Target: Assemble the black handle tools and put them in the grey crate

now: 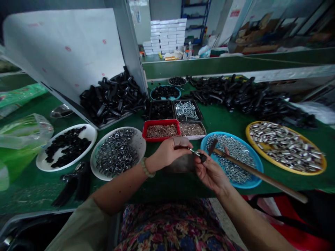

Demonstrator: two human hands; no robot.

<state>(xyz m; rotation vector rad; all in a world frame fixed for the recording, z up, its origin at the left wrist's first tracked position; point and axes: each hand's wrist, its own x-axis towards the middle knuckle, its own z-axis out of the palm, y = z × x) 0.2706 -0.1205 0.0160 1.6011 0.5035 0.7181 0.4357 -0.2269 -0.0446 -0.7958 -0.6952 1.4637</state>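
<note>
My left hand (171,151) is closed in a pinch on a thin screw (194,151) that points right, just in front of the red tray. My right hand (210,170) is wrapped round a small hammer (258,173) with a long wooden handle running down to the right, and its fingertips touch a small black part (203,157) at the screw's tip. Both hands meet above the near edge of the green table (220,120), beside the blue plate of small nuts (250,181).
A white plate of black parts (90,134), a plate of metal rings (137,139), a red tray (161,122) and trays of screws, a yellow plate of metal sleeves (250,127) and heaps of black plastic parts (246,96) cover the table. A white board (65,52) leans back left.
</note>
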